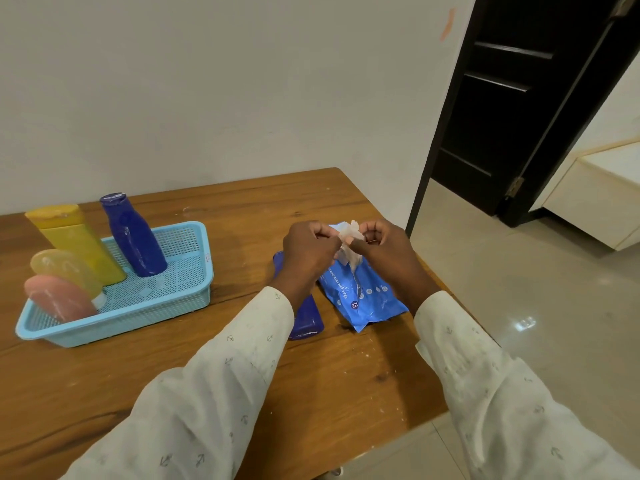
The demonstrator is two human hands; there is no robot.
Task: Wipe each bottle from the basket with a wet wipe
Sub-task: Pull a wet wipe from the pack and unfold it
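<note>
A light blue mesh basket (166, 306) sits on the left of the wooden table (242, 375). In it stand a dark blue bottle (133, 235) and a yellow bottle (78, 240); a pale yellow bottle (64, 268) and a pink bottle (59, 299) lean at its left end. Another dark blue bottle (308, 317) lies on the table, partly hidden under my left wrist. Beside it lies a blue wet wipe pack (360, 296). My left hand (308, 252) and my right hand (384, 249) both pinch a white wet wipe (349, 233) above the pack.
The table's right edge runs close past the wipe pack, with tiled floor (502, 306) beyond. A dark door (512, 109) stands open at the back right, and a white wall is behind the table.
</note>
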